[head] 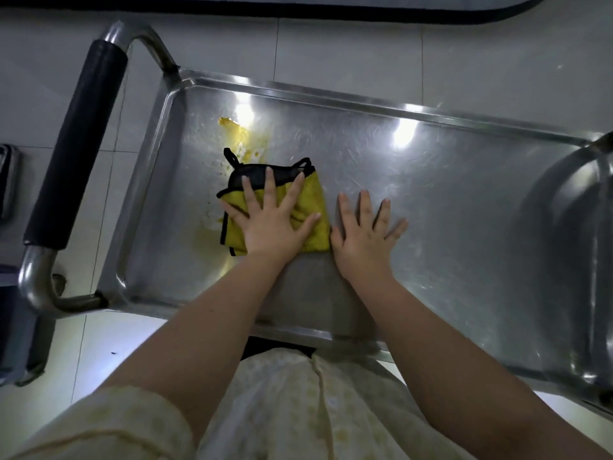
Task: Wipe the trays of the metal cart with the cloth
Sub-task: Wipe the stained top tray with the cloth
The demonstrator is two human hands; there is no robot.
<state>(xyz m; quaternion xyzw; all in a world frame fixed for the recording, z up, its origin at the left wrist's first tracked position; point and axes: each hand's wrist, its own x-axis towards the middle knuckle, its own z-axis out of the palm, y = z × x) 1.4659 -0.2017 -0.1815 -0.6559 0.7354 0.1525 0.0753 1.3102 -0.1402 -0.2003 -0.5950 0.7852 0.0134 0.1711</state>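
I see a steel tray (431,180) over pale floor tiles (331,51). My left hand (272,224) presses the yellow cloth (311,207) flat, fingers splayed (gripping nothing). Right hand (363,239) lies open on bare metal.

Pale grey tiled floor (365,51) with thin grout lines fills the room; a dark-edged mat or panel (298,9) lies along the top, and a dark object (13,327) sits at left.

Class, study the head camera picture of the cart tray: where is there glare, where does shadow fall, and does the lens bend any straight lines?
Head view: two bright glare spots sit on the tray near its far rim; shadow falls under the forearms beside the left hand and right hand; the wide lens bows the tray edges and handle; the yellow spill and cloth stay clear.
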